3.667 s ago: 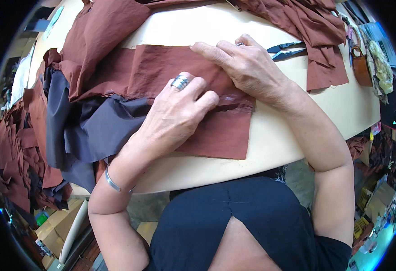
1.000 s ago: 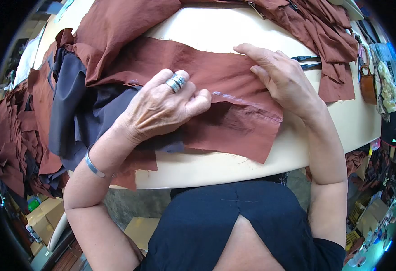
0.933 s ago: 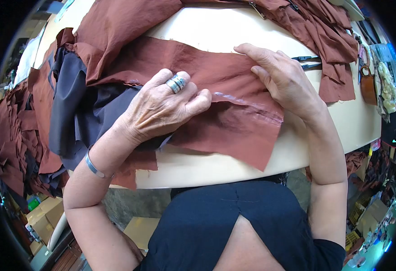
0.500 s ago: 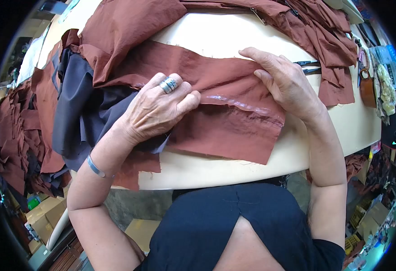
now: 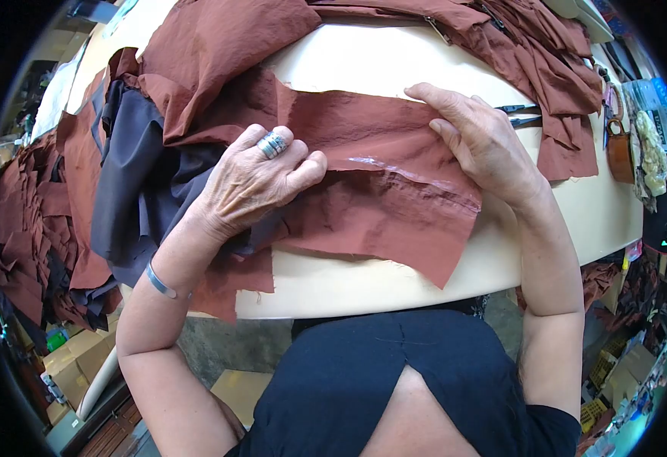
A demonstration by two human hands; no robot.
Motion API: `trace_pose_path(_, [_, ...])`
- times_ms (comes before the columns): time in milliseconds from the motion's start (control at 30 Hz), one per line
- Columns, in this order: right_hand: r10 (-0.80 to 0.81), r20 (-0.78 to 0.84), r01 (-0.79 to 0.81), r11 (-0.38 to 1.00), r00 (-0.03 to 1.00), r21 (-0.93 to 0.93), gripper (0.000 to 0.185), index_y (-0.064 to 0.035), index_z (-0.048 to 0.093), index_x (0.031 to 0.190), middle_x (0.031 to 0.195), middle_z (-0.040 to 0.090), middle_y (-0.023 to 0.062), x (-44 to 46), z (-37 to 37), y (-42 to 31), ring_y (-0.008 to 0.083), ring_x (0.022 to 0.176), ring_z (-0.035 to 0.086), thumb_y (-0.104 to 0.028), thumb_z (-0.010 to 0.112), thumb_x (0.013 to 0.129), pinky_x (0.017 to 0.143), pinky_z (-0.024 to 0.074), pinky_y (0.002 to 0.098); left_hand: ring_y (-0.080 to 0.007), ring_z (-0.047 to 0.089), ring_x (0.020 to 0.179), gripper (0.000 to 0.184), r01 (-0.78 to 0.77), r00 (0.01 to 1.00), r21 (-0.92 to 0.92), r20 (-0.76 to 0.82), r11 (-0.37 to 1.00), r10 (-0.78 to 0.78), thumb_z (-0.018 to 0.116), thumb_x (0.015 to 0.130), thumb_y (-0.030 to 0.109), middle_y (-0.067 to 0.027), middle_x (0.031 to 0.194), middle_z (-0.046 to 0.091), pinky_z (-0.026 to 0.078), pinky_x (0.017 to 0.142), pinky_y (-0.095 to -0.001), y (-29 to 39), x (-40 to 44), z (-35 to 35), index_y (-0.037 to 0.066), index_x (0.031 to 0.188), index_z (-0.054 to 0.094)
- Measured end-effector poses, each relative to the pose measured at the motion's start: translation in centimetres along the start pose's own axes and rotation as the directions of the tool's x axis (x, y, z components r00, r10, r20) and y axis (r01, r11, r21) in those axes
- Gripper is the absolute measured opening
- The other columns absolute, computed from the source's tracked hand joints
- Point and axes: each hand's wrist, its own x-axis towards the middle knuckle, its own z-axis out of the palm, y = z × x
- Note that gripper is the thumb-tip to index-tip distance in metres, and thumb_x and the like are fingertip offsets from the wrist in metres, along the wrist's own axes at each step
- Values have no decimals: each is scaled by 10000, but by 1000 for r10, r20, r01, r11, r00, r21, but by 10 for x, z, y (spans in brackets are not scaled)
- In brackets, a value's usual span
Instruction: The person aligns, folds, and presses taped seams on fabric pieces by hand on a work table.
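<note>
A rust-brown piece of fabric lies across the table, crossed by a folded seam with a shiny, whitish strip. My left hand, wearing a ring, is closed on the fabric at the left end of that seam. At the fabric's right end rests my right hand. Its forefinger is stretched out and the thumb stands apart from it; the other fingers are partly hidden. Dark grey-blue fabric lies bunched to the left of my left hand, joined with or tucked among the brown cloth.
More brown fabric heaps up behind and left. A brown zippered bundle fills the back right, with dark-handled scissors or snips beside it. Brown-handled scissors sit at the right edge of the pale table. Cardboard boxes stand below.
My left hand has shifted slightly left, keeping its grip on the fabric. The cloth's lower flap has rippled and its front corner has dropped toward me. My right hand has barely moved.
</note>
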Motion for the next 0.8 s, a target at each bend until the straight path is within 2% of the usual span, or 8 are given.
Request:
trace_pose_path(133, [16,3,-16,999,1000,-27,389,-65,550,1163,1052,631,149,0,-2,-3,313,964,605,26,582,786,827,503,391,-156,496,766,220,72,997,-42,43,997,-71,585,730,141,17,783,520,402,670,-288,0,-3,-2,132,944,534])
trace_pose_path(233, [9,-5,-9,1000,1000,-8,388,-69,554,1165,1058,631,144,1,-1,-2,305,971,604,20,584,789,831,503,390,-169,503,791,152,53,998,-17,38,998,-52,535,769,153,-7,794,493,408,691,-293,0,-7,-4,137,920,520])
trace_pose_path(433, [1,-10,-1,1000,1000,-25,383,-71,555,1167,1069,630,141,0,-1,-1,296,966,607,21,579,796,832,504,388,-176,522,781,207,24,1000,49,13,999,-25,571,779,199,-18,825,505,425,682,-312,2,-16,-2,134,972,534])
trace_pose_path(533, [6,-20,-7,998,1000,-57,384,-73,547,1179,1084,627,135,-1,1,1,288,953,608,10,575,805,827,496,383,-194,532,820,283,293,946,24,139,956,-293,606,798,269,-36,857,511,435,690,-332,20,-9,-16,116,1026,537])
trace_pose_path(633, [-4,-59,-1,997,998,-73,391,-83,534,1196,1098,625,124,-3,8,3,268,938,609,-8,573,815,803,476,365,-273,548,859,393,436,897,-49,97,899,-430,662,778,286,-95,945,535,451,733,-364,29,-13,-13,69,1080,534])
trace_pose_path(667, [-8,-72,3,997,997,-74,393,-88,530,1202,1102,624,120,-3,11,3,260,933,609,-15,572,818,793,468,357,-282,554,901,412,463,883,-50,115,885,-455,670,771,290,-108,996,533,463,770,-368,26,-16,-12,64,1087,532])
trace_pose_path(767, [-34,-90,26,996,995,-85,393,-103,524,1210,1105,624,110,3,20,1,240,920,610,-29,568,826,760,441,336,-260,549,912,363,431,902,-18,11,902,-431,661,785,296,-102,984,535,457,745,-360,4,-30,4,63,1035,541])
trace_pose_path(800, [-47,-114,39,996,992,-78,381,-114,524,1207,1026,635,95,5,25,1,234,861,608,-41,558,834,737,430,333,-274,550,921,336,427,904,-46,-1,903,-427,657,792,275,-106,996,540,458,775,-370,-6,-34,6,60,1022,541])
